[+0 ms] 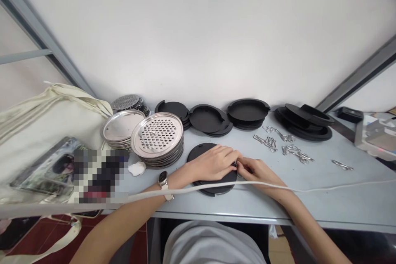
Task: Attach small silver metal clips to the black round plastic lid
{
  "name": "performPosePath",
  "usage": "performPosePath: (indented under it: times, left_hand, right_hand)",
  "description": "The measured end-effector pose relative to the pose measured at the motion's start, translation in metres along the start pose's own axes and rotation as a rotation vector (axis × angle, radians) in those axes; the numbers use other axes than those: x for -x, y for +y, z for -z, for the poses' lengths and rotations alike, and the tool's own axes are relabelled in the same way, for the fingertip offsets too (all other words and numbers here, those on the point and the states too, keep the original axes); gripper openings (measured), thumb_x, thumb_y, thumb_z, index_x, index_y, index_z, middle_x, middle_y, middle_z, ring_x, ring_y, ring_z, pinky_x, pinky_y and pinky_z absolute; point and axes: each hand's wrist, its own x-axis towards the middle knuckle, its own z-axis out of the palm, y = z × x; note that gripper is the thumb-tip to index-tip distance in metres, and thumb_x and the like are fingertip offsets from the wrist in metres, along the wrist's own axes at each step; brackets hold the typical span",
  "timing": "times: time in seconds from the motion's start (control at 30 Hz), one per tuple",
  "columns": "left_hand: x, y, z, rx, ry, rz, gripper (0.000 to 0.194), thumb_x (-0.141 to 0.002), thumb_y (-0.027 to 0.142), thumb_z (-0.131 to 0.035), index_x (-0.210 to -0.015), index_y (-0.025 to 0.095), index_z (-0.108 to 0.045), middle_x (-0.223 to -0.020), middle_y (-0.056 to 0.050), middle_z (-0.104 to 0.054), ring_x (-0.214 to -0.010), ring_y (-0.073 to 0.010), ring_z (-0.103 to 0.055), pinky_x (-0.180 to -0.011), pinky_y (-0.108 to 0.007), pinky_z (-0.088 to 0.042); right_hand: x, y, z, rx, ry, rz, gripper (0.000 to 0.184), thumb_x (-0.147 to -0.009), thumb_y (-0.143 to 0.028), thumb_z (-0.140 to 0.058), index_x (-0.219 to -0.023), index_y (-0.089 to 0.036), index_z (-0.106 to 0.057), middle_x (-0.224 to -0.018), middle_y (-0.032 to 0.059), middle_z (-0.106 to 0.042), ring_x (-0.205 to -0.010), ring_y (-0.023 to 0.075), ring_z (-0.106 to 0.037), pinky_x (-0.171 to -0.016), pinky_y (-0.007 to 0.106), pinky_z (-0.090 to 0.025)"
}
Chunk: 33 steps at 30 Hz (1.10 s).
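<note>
A round black disc (198,151) lies on the table in front of me, with a curved black rim piece (214,192) at its near side. My left hand (215,161), with a watch at the wrist, rests over the disc and its fingers close on the right edge. At that same edge my right hand (254,173) has its thumb and fingers pinched together, touching the left fingertips. A small bit of metal shows between the hands, but its shape is mostly hidden. Several bent metal wire clips (292,152) lie loose to the right.
Stacks of round metal grater plates (161,136) and plain metal discs (123,126) stand at left. More black discs (207,119) and rimmed trays (248,109) line the wall. A pale bag (62,111) is far left. A white cable (272,185) crosses in front of my forearms.
</note>
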Motion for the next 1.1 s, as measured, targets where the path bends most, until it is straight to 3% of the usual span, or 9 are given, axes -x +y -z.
performPosePath:
  times: [0.53,0.83,1.1]
  left_hand:
    - [0.0001,-0.0013,-0.0023,0.019,0.021,-0.005,0.014,-0.090,0.021,-0.045,-0.102,0.014,-0.045,-0.101,-0.009,-0.057,-0.096,-0.0205,-0.054,-0.087,-0.032,-0.041]
    - [0.0001,-0.0013,-0.0017,0.046,0.009,-0.002,0.012,-0.090,0.020,-0.044,-0.101,0.015,-0.045,-0.098,-0.009,-0.059,-0.096,-0.0208,-0.055,-0.089,-0.033,-0.039]
    - [-0.0006,-0.0039,-0.0019,0.137,0.029,0.006,0.014,-0.088,0.018,-0.048,-0.102,0.016,-0.044,-0.099,-0.007,-0.059,-0.095,-0.0197,-0.055,-0.089,-0.032,-0.039]
  right_hand:
    - [0.0001,-0.0053,0.0018,0.016,-0.014,-0.006,0.032,-0.090,-0.034,-0.035,-0.068,-0.018,-0.052,-0.061,-0.0006,-0.056,-0.056,0.0129,-0.047,-0.053,0.023,-0.034]
    - [0.0000,-0.0001,0.0001,0.007,-0.023,-0.035,0.036,-0.089,-0.037,-0.036,-0.061,-0.017,-0.046,-0.056,-0.0026,-0.045,-0.054,0.0102,-0.037,-0.050,0.022,-0.028]
    - [0.0002,-0.0025,0.0012,-0.018,-0.021,-0.021,0.036,-0.089,-0.037,-0.036,-0.064,-0.016,-0.051,-0.058,-0.0020,-0.048,-0.053,0.0099,-0.038,-0.050,0.022,-0.028]
